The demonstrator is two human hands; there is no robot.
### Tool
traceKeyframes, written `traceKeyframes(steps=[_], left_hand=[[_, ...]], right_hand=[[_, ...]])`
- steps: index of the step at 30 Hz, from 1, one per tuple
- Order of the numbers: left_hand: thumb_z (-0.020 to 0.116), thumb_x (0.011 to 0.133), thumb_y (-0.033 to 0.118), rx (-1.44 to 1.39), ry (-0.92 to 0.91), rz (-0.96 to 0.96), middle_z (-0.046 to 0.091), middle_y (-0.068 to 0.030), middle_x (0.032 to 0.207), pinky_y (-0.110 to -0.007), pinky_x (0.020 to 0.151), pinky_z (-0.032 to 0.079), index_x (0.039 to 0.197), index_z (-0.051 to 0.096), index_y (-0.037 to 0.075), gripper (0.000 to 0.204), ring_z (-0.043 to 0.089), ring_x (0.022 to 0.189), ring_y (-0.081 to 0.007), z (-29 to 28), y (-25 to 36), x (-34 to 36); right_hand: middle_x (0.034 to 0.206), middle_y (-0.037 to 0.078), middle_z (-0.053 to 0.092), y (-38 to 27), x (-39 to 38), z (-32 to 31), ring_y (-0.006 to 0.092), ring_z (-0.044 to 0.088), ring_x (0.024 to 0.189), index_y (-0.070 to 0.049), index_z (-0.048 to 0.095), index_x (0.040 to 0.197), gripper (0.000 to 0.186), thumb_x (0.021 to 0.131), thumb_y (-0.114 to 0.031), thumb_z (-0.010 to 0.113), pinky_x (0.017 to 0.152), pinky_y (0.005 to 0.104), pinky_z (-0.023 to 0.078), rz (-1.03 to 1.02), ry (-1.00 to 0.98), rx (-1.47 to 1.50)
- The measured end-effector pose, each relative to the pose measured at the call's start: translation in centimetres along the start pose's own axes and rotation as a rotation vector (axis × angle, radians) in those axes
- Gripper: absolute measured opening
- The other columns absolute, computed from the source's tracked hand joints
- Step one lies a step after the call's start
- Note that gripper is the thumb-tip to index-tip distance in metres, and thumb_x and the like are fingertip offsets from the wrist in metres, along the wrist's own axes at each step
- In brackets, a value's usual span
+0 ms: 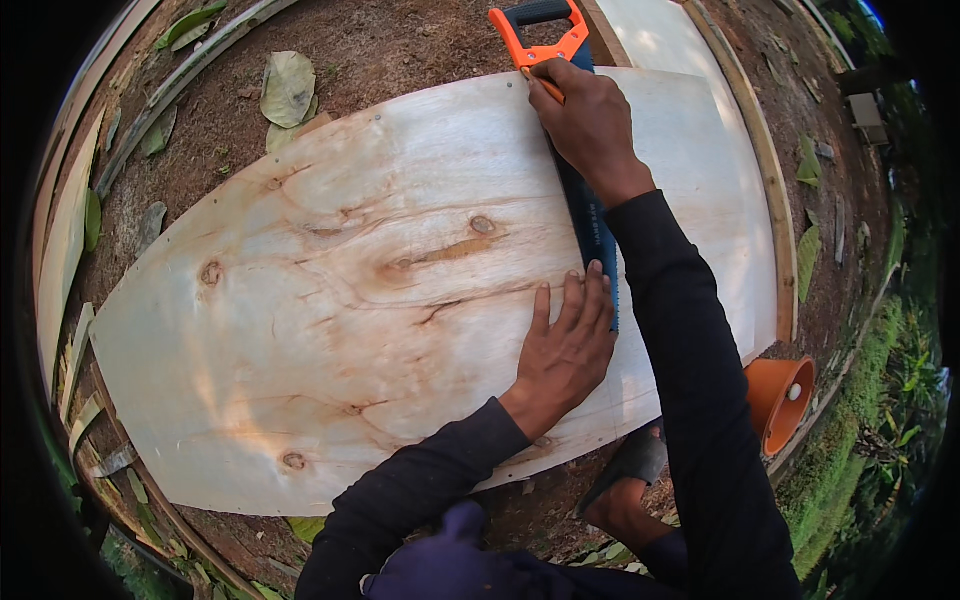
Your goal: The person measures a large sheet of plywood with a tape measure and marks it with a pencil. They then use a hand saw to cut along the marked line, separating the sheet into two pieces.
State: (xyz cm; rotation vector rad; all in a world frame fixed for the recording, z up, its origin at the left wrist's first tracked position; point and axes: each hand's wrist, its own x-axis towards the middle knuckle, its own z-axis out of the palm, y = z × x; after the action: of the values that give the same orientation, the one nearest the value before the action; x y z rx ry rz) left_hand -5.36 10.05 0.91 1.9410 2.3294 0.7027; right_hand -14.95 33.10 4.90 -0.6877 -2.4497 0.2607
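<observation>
A pale plywood sheet [330,250] with brown knots lies spread out in front of me. Across its right part lies a handsaw [592,235], flat, its blue blade toward me and its orange and black handle past the sheet's far edge. My left hand [565,345] rests on the sheet with fingers stretched out, the fingertips pressing the blade near its tip. In my right hand [590,125], closed over the blade near the handle, is a thin orange pencil [546,90]. Its point is by the sheet's far edge, beside the blade; the fingers hide part of it.
An orange pot [778,405] lies tipped by the sheet's near right corner, with a small white round thing at it. A wooden batten [752,130] runs along the right side. Large dry leaves [289,88] lie on brown soil. My sandalled foot [640,460] is close to the near edge.
</observation>
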Motion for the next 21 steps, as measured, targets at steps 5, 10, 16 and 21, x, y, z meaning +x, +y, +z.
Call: traceKeyframes(steps=[5, 10, 16, 21], left_hand=[[0.065, 0.093, 0.037, 0.029, -0.010, -0.009, 0.047, -0.0163, 0.157, -0.056, 0.114, 0.038, 0.145, 0.057, 0.002, 0.063, 0.046, 0.139, -0.0316, 0.0, -0.3, 0.0], [0.064, 0.094, 0.035, -0.005, -0.016, 0.001, 0.053, -0.0164, 0.149, -0.059, 0.113, 0.037, 0.137, 0.064, 0.005, 0.052, 0.045, 0.139, -0.0339, 0.3, -0.3, -0.3], [0.064, 0.095, 0.030, -0.054, -0.013, 0.000, 0.054, -0.0179, 0.146, -0.063, 0.114, 0.034, 0.136, 0.063, 0.007, 0.047, 0.045, 0.142, -0.0376, 0.9, -0.3, -0.4], [0.064, 0.096, 0.030, -0.053, 0.029, -0.009, 0.053, -0.0181, 0.148, -0.061, 0.115, 0.034, 0.138, 0.062, 0.006, 0.049, 0.047, 0.141, -0.0366, 0.6, 0.4, 0.0]], right_hand=[[0.090, 0.018, 0.076, -1.5, -3.5, -2.5, 0.0336, 0.074, 0.078, -0.004, 0.075, 0.107, 0.022, 0.097, -0.023, 0.069, 0.075, 0.0416, 0.058, 0.061, -0.127, 0.020], [0.091, 0.018, 0.074, -3.1, -9.9, -7.5, 0.0334, 0.073, 0.082, -0.002, 0.074, 0.108, 0.019, 0.096, -0.016, 0.069, 0.075, 0.0421, 0.056, 0.158, -0.257, 0.087], [0.083, 0.015, 0.069, -3.5, -15.8, -11.7, 0.0332, 0.068, 0.082, -0.005, 0.073, 0.106, 0.018, 0.095, -0.019, 0.068, 0.073, 0.0456, 0.053, 0.169, -0.339, 0.192], [0.095, 0.017, 0.075, -3.4, -16.3, -12.8, 0.0287, 0.074, 0.086, -0.001, 0.073, 0.112, 0.020, 0.098, -0.014, 0.070, 0.077, 0.0374, 0.057, 0.236, -0.279, 0.264]])
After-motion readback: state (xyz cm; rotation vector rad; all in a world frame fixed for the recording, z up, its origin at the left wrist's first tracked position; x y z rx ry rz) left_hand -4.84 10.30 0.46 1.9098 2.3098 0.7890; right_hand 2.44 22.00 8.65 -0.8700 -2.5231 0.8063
